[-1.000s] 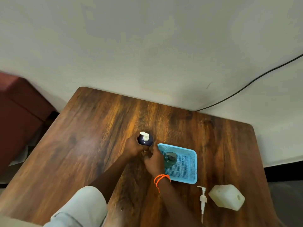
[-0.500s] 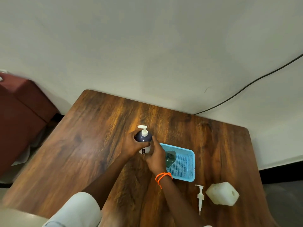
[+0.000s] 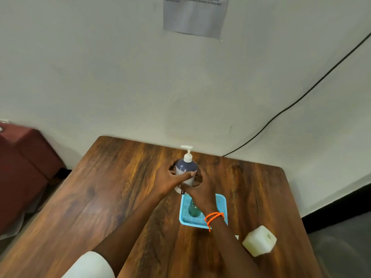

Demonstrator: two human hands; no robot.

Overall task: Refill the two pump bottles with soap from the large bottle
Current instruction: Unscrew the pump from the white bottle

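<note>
A dark blue pump bottle point(image 3: 186, 165) with a white pump head stands upright near the far edge of the wooden table point(image 3: 112, 197). My left hand point(image 3: 170, 180) wraps its body from the left, and my right hand point(image 3: 202, 187) holds it from the right. A green bottle point(image 3: 193, 210) without a pump sits in a light blue basket point(image 3: 221, 203), partly hidden by my right wrist. The large whitish bottle point(image 3: 259, 240) lies on its side at the near right, its open mouth facing right.
A black cable point(image 3: 301, 98) runs down the wall to the table's far edge. A sheet of paper point(image 3: 193, 15) hangs on the wall. A dark red seat point(image 3: 24, 165) stands to the left. Part of a white pump point(image 3: 236, 237) shows by my right forearm.
The view has tilted up, showing more wall and the paper. Both hands now grip the blue bottle's body from either side; the loose white pump is mostly hidden behind my right forearm.
</note>
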